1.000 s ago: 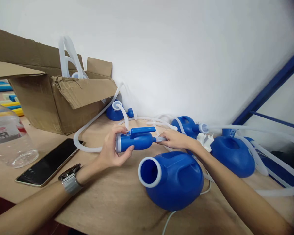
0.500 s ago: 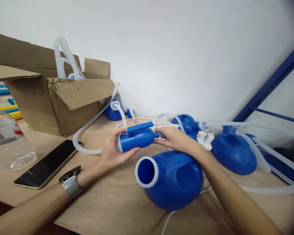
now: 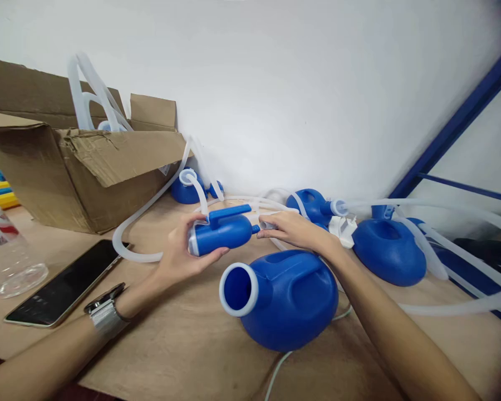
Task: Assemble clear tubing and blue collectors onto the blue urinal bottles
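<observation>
My left hand (image 3: pixel 181 248) is closed around a small blue plastic urinal head (image 3: pixel 223 233) with a handle bar on top and a whitish rim at its left end. Its narrow ribbed nozzle (image 3: pixel 256 229) points right. My right hand (image 3: pixel 294 228) pinches the end of a translucent tube (image 3: pixel 267 225) just right of that nozzle; the tube's open mouth shows, with a small gap between the two. Below the hands a large blue bottle (image 3: pixel 292 301) lies with its open, white-rimmed neck (image 3: pixel 239 289) facing left.
A cardboard box (image 3: pixel 79 178) with white tubing stands at the left. In front of it are a phone (image 3: pixel 62 284) and a clear plastic bottle (image 3: pixel 12 256). More blue bottles (image 3: pixel 388 250) with tubes and a white plug adapter (image 3: pixel 343 229) sit along the wall.
The view has shifted, so most things appear farther left. The tube end in my right hand has come away from the nozzle, leaving a small gap. My left hand keeps its hold.
</observation>
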Tool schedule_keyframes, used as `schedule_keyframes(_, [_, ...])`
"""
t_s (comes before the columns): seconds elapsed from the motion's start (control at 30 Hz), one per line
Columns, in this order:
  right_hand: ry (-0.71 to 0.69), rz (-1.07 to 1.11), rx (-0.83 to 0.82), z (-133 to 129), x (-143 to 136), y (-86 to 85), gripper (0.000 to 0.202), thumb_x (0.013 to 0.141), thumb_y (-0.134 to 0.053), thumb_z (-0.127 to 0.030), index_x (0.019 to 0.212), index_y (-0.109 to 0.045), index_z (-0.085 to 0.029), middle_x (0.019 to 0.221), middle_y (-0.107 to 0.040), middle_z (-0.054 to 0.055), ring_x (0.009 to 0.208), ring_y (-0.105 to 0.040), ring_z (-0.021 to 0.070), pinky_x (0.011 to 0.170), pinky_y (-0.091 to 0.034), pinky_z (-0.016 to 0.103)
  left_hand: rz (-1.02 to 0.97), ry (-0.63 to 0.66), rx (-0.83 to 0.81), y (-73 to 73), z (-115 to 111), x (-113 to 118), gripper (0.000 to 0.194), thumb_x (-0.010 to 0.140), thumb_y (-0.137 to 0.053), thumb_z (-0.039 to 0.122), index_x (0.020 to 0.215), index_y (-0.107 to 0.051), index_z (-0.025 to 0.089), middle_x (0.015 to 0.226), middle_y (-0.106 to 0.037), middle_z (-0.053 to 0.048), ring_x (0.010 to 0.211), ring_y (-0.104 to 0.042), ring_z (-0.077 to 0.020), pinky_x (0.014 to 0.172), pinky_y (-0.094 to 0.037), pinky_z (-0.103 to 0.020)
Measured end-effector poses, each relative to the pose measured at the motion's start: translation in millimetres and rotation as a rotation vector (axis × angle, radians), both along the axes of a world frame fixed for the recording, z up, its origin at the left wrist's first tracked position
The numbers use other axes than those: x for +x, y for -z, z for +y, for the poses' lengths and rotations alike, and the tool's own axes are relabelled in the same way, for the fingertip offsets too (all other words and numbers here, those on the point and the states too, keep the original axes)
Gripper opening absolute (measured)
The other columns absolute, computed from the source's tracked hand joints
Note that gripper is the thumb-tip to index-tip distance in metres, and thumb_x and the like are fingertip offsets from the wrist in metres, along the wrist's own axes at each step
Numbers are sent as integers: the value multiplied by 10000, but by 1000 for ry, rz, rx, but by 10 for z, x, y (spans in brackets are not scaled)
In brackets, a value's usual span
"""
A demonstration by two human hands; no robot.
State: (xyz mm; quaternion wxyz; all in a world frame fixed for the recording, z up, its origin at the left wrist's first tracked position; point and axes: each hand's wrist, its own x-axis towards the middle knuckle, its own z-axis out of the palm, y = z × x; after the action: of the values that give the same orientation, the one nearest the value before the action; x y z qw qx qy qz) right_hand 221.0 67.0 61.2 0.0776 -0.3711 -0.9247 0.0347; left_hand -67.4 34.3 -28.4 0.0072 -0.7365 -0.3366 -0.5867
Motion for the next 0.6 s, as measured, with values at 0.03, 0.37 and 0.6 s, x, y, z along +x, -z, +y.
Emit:
schedule_keyframes(0.03, [1,8,-3,-8,-5,-2,464,1037,-477,-605,864,-553,-182,813,-607,24,743,-510,169,673,-296,277,8,-4,7,5,1,5,648,754,-854,506,1237,-515,238,1087,-673,-42,955,-711,-201,823,-596,-329])
schedule_keyframes(0.37, [144,-205,183,-14,-31,-9,309,1020,-497,-318,789,-630,-163,735,-650,59,686,-549,173,633,-245,290,-28,-11,168,-51,-23,-50,699,756,-861,506,1294,-511,230,1098,-673,-43,951,-714,-202,816,-624,-330])
schedule_keyframes(0.6, [207,-366,239,-141,-157,-125,202,964,-540,-231,934,-722,-149,873,-733,105,811,-640,223,653,-286,299,21,10,211,34,-37,-2,703,765,-865,506,1315,-528,226,1101,-720,-57,940,-747,-201,816,-645,-323])
